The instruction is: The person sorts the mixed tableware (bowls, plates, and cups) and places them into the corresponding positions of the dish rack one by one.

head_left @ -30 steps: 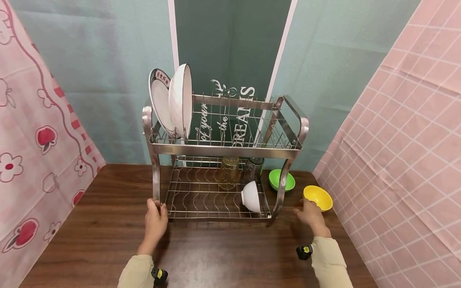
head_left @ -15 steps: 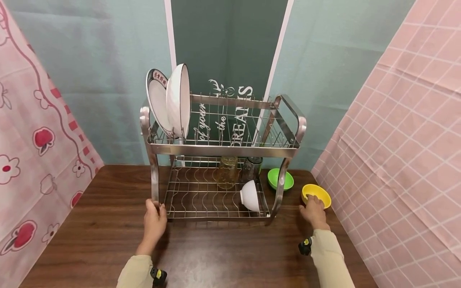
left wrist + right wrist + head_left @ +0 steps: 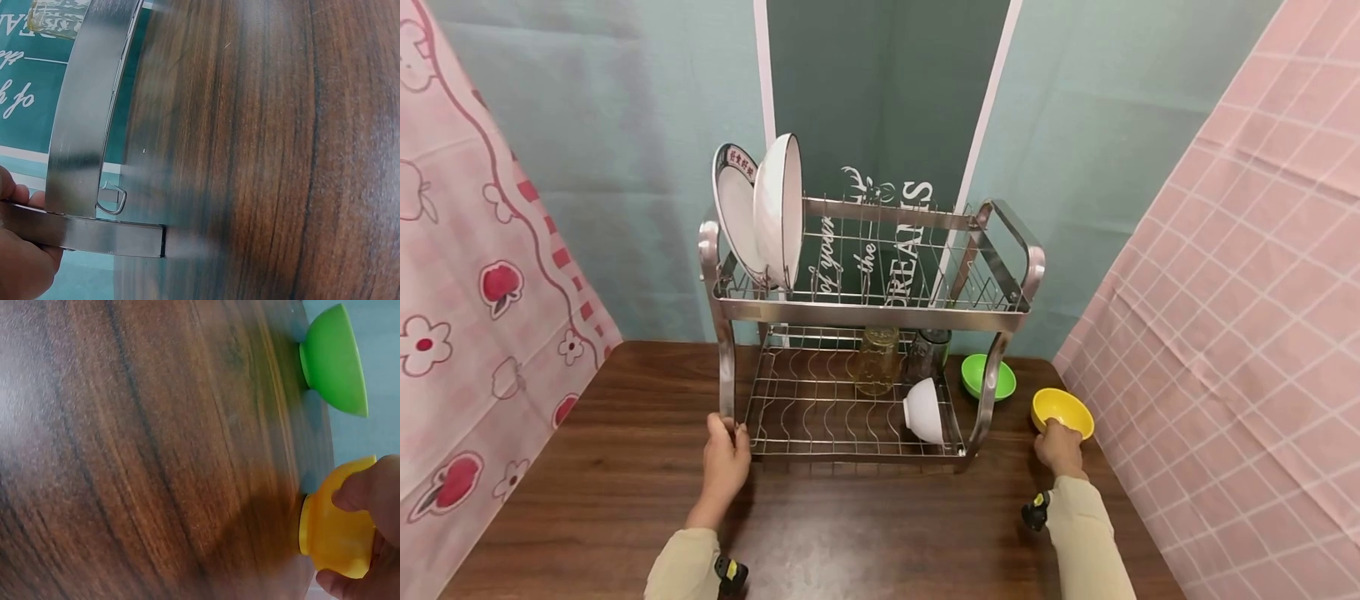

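Observation:
My left hand (image 3: 727,458) grips the front left leg of a two-tier metal dish rack (image 3: 872,315), low down near the table. In the left wrist view, fingers wrap round the steel upright (image 3: 94,234). At the right, my right hand (image 3: 1060,450) holds the near rim of a yellow bowl (image 3: 1070,407), which stands upright on the table. The right wrist view shows the thumb (image 3: 356,489) against the bowl's outer wall; some fingers are hidden behind the rim. A green bowl (image 3: 987,379) stands just behind, beside the rack's right leg.
On the upper tier, a plate (image 3: 736,204) and a large white bowl (image 3: 775,208) stand on edge at the left. The lower tier bears a yellowish glass (image 3: 876,362), a dark glass (image 3: 927,354) and a small tilted white bowl (image 3: 922,412). A pink curtain (image 3: 1232,333) borders the right.
My right hand has moved from the yellow bowl's left side to its near rim and taken hold there. The left hand keeps its grip on the rack leg.

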The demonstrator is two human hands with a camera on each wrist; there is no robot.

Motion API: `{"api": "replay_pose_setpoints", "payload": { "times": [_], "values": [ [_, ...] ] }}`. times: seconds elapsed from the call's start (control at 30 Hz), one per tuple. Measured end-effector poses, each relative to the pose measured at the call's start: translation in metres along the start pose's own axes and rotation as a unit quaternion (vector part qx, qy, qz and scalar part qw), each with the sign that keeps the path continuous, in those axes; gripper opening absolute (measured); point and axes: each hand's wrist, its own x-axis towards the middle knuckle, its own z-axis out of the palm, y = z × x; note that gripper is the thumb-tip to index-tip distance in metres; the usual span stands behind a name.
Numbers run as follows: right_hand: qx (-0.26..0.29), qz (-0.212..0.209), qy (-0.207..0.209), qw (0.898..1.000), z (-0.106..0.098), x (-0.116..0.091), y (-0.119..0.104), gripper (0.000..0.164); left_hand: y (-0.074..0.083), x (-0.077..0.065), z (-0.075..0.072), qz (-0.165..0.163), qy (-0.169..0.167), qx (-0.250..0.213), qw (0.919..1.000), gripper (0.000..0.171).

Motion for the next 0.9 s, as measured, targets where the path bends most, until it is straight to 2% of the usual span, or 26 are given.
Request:
{"api": "replay_pose_setpoints", "payload": {
  "times": [0.2,0.43,0.53,0.7,0.9],
  "values": [
    [0.001,-0.01,0.022,1.0,0.0029,0.001,0.0019,0.035,-0.0012,0.0001,-0.0008,-0.005,-0.003,-0.001,1.0,0.017],
    [-0.015,0.031,-0.003,0.999,-0.0013,0.0032,0.0017,0.035,-0.0005,0.0,-0.0006,-0.005,-0.003,-0.002,1.0,0.017],
    [-0.021,0.025,-0.001,0.999,-0.0026,0.0027,0.0035,0.03,-0.0009,-0.0016,0.0001,-0.007,-0.002,-0.002,1.0,0.017],
    [-0.029,-0.008,0.049,0.998,-0.0022,-0.0011,0.0053,0.02,-0.0006,-0.0025,0.0011,-0.005,-0.005,-0.003,1.0,0.018],
    [-0.049,-0.037,0.116,0.991,0.0,-0.0058,0.0011,0.019,0.0013,-0.0015,-0.0008,0.004,-0.002,-0.002,1.0,0.018]
  ]
}}
